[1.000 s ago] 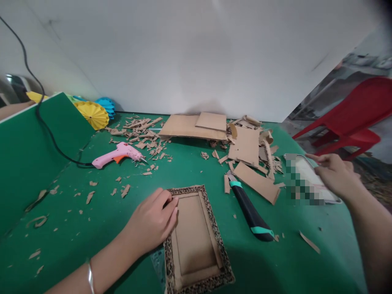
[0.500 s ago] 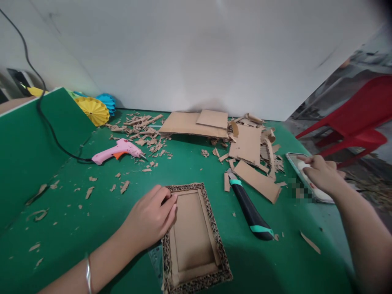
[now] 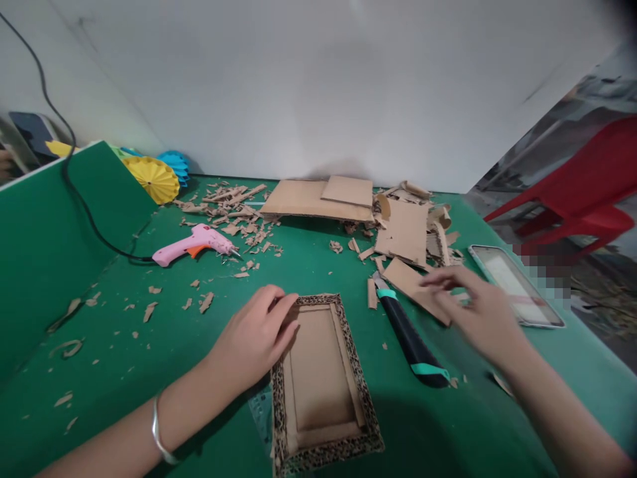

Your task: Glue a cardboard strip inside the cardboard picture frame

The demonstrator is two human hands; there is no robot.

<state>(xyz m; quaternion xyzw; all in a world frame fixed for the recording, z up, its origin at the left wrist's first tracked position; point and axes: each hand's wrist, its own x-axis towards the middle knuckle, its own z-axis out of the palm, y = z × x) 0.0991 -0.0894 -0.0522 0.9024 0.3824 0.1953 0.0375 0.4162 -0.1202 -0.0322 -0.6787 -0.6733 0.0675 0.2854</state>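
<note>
A shallow cardboard frame [image 3: 365,392] with corrugated edges lies in front of me, its inside a plain recessed panel. My left hand [image 3: 259,328] grips its upper left edge, thumb and fingers over the rim. My right hand [image 3: 478,312] is in the air over the right of the table, fingers loosely apart with nothing in them. Below and left of it lies a utility knife [image 3: 411,338] with a black and teal handle. Partly under the fingers is a cardboard strip [image 3: 408,282]. To the right of the hand rests a phone [image 3: 522,285] with its screen lit.
A pink glue gun [image 3: 192,245] with a black cord lies at left beside a green upright panel [image 3: 74,212]. Cardboard scraps and larger cardboard pieces [image 3: 298,200] spread along the white wall. Yellow and blue paper fans [image 3: 154,179] stand at back left. A red chair [image 3: 582,179] is beyond the right edge.
My right hand has left the phone and moved left, above the cardboard strip. The view has shifted slightly; my left hand stays on the cardboard frame.
</note>
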